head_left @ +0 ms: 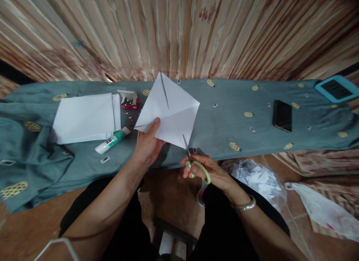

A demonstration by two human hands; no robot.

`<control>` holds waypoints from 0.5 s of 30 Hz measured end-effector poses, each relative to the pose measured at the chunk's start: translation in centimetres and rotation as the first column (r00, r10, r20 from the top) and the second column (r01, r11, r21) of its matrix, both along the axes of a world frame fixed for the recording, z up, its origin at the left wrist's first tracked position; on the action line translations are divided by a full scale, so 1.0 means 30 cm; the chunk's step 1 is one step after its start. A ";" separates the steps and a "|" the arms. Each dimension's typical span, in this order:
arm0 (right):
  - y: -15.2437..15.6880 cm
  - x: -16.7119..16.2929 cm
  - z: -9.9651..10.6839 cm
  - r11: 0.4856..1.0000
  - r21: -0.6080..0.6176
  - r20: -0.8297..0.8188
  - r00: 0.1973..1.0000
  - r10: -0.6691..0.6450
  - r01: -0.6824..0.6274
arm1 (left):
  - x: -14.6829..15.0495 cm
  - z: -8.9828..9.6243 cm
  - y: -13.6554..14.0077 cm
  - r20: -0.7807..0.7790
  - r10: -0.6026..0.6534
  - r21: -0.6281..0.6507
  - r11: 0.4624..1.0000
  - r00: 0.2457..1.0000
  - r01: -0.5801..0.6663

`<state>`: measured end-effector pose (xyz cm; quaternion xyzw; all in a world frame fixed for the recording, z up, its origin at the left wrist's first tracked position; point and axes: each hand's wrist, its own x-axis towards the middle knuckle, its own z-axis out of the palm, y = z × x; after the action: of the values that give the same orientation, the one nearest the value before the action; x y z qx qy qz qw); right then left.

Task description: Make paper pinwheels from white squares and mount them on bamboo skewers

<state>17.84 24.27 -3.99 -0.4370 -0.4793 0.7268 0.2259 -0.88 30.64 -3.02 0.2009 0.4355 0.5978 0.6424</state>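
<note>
My left hand [150, 145] grips a square sheet of white paper [176, 115] at its lower left edge, thumb on top and fingers underneath. The sheet is turned like a diamond, with crease lines across it. A slit runs inward from its top corner, and another line or cut shows at its left corner. In my right hand [200, 166] is a pair of scissors [199, 169] with pale green handles. Their blades meet the paper's bottom corner and point up toward its middle.
On the patterned green cloth [224, 130], left, lie stacked white sheets [84, 118], a glue stick [112, 140] and a small red box [129, 100] of metal pieces. At right are a phone [282, 115] and a blue-framed device [338, 88]. Plastic bags [256, 180] sit below.
</note>
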 end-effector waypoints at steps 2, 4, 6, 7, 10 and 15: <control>-0.001 0.002 -0.003 1.000 0.005 -0.004 1.000 -0.002 0.002 | 0.000 0.001 -0.002 -0.002 -0.006 -0.001 1.000 1.000 0.006; -0.002 0.004 -0.007 1.000 0.016 0.000 1.000 -0.001 0.001 | 0.000 0.000 -0.002 0.000 -0.010 -0.004 1.000 1.000 0.010; -0.002 0.006 -0.012 0.999 0.034 0.002 1.000 0.004 -0.004 | 0.001 -0.002 -0.002 0.004 -0.011 -0.005 1.000 1.000 0.011; -0.003 0.007 -0.016 0.999 0.041 -0.001 1.000 0.005 -0.005 | 0.001 -0.002 -0.002 0.005 -0.010 -0.002 1.000 1.000 0.010; -0.004 0.007 -0.026 0.998 0.057 -0.014 1.000 -0.007 0.007 | 0.001 -0.001 -0.001 0.011 -0.005 0.008 1.000 1.000 0.005; -0.009 0.003 -0.037 0.997 0.057 -0.021 0.999 -0.043 0.044 | 0.001 0.009 0.000 0.036 0.009 0.011 1.000 0.999 -0.010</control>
<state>17.92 23.99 -5.10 -0.4334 -0.4882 0.7119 0.2588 -0.85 30.64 -2.74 0.1914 0.4214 0.6068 0.6461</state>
